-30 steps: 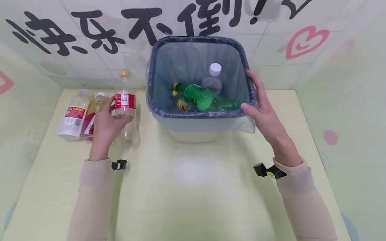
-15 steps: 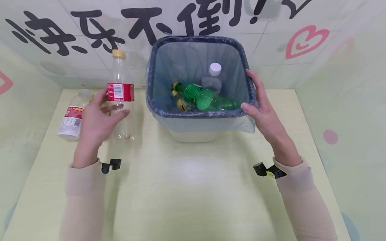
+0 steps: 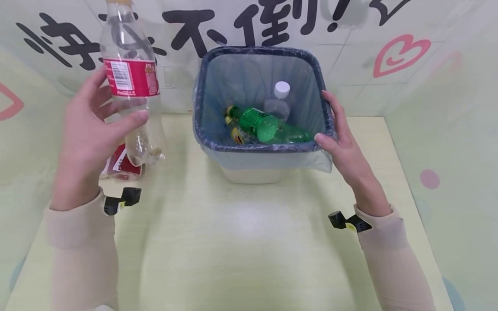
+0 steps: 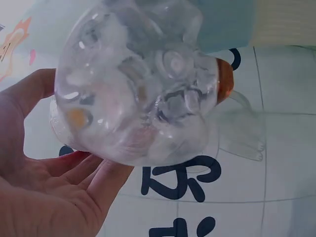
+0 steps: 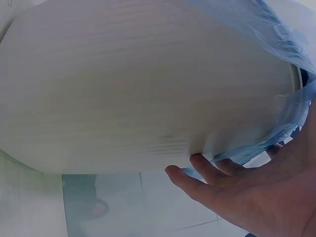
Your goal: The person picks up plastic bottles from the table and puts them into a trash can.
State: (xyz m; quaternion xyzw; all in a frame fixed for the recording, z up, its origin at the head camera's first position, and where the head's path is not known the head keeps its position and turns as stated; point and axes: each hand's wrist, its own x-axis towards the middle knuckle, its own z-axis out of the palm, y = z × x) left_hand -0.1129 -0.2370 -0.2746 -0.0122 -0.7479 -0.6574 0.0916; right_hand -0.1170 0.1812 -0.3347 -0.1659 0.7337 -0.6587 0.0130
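Observation:
My left hand [image 3: 83, 125] grips a clear plastic soda bottle [image 3: 134, 77] with a red label, raised above the table and nearly upright. In the left wrist view the bottle's knobbly base [image 4: 133, 94] fills the middle, its orange cap at the right. Fingers curl round the rim of a trash bin [image 3: 264, 148] on my right hand [image 3: 348, 151]; the thumb lies on the near side. Inside the blue-lined bin are a green bottle [image 3: 268, 127], a clear bottle with a white cap [image 3: 278, 106] and a small yellow-labelled bottle [image 3: 236, 133].
Below the left hand stands a bottle with a dark red label [image 3: 126, 165], partly hidden; another beside it is almost covered. The bin is near the back wall [image 3: 175, 77] on the pale table [image 3: 241, 242]. Side walls rise at both table edges.
My left hand has lifted the soda bottle off the table and brought it up, leftward and closer to the camera. The right hand stays on the bin rim.

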